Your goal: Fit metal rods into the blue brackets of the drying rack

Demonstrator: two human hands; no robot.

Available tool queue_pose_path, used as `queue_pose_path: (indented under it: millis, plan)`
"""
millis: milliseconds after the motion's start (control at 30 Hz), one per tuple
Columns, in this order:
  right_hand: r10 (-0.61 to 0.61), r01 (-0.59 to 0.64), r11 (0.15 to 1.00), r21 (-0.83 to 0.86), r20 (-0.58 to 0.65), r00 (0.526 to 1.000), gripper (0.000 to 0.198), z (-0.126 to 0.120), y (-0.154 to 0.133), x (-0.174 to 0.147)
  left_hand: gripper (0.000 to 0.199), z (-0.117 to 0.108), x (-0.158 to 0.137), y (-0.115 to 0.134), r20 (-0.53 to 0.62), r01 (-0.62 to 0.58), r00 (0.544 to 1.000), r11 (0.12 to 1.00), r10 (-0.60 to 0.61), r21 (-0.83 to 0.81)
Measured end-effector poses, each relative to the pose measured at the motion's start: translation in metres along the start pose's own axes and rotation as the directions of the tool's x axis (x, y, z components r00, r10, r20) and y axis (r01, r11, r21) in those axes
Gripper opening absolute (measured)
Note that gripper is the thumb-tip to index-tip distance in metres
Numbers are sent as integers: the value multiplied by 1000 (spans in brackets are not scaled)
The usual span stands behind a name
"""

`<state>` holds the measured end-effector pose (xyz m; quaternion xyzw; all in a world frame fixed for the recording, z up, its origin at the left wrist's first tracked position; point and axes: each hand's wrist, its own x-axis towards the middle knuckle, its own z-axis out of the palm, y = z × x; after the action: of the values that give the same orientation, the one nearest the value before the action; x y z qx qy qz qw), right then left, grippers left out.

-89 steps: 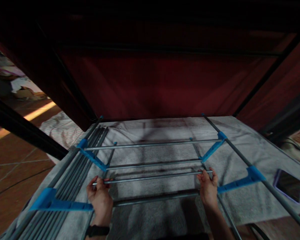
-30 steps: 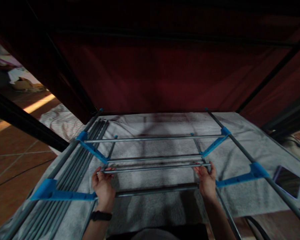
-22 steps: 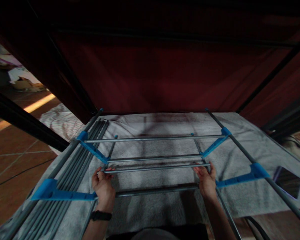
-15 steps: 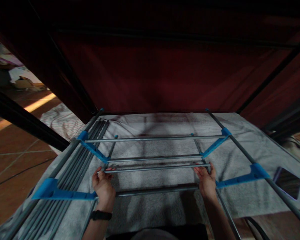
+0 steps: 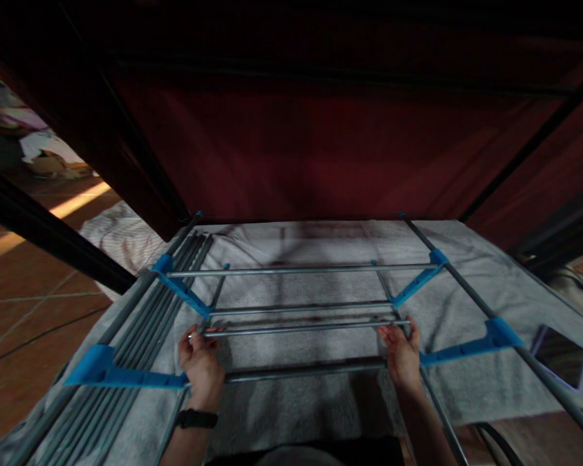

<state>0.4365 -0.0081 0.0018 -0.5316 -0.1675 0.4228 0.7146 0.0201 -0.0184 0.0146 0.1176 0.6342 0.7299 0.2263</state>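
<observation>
Grey metal rod [image 5: 301,329]: held roughly level across the rack, 1 end in each hand, lying between the far lower crossbar [image 5: 301,309] and the near crossbar [image 5: 306,371].
Left hand [image 5: 201,362]: fingers curled in, thumb and fingers closed on the rod's left end, with its tip showing; black band [image 5: 197,419] round the wrist.
Right hand [image 5: 401,349]: thumb and fingers pinched on the rod's right end, closed no further than the rod allows.
Rack [image 5: 471,294]: 2 outer tubes and 2 inner tubes, joined by 4 blue brackets [image 5: 471,343]; the far upper crossbar [image 5: 301,269] spans the 2 far ones.
Loose rods [image 5: 150,336]: a bunch laid side by side on the left, passing below the 2 left brackets.
Gaps: narrow from held rod to far lower crossbar, wider to the near crossbar; each hand is just beside a near bracket, and touching or apart I cannot tell.
Cloth edges: far edge along the red panel [image 5: 301,142], right edge slanting past the phone [image 5: 560,356], which lies outside the right outer tube.
Surface: pale grey cloth [image 5: 282,243], wrinkled, shadowed toward the person.
Room: brown tiled floor [image 5: 29,336] at left with a thin dark cable [image 5: 43,336], a striped cloth [image 5: 126,239] and a strip of light; items beyond are too dim to name.
</observation>
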Motion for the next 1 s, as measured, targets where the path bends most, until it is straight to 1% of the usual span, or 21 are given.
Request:
queue_pose_path:
  millis: [233, 433, 567, 767, 1000]
  plan:
    - [3, -3, 1000, 6, -18, 1000, 79, 0, 0, 2, 25, 0, 0, 1, 8, -12, 1000, 1000, 12, -12]
    - [-11, 11, 1000, 7, -9, 1000, 75, -3, 2, 4, 25, 0, 2, -1, -56, -9, 998, 1000, 11, 20]
    - [-7, 7, 1000, -3, -20, 1000, 74, -2, 2, 3, 25, -1, 3, -1, -28, -20, 999, 1000, 20, 12]
    - [-14, 13, 1000, -17, -39, 999, 73, 1, -1, 0, 26, 0, 2, 0, -37, -47, 998, 999, 48, 28]
    - [-19, 19, 1000, -6, -19, 1000, 70, 0, 0, 2, 24, 3, 3, 1, -48, -11, 999, 999, 14, 52]
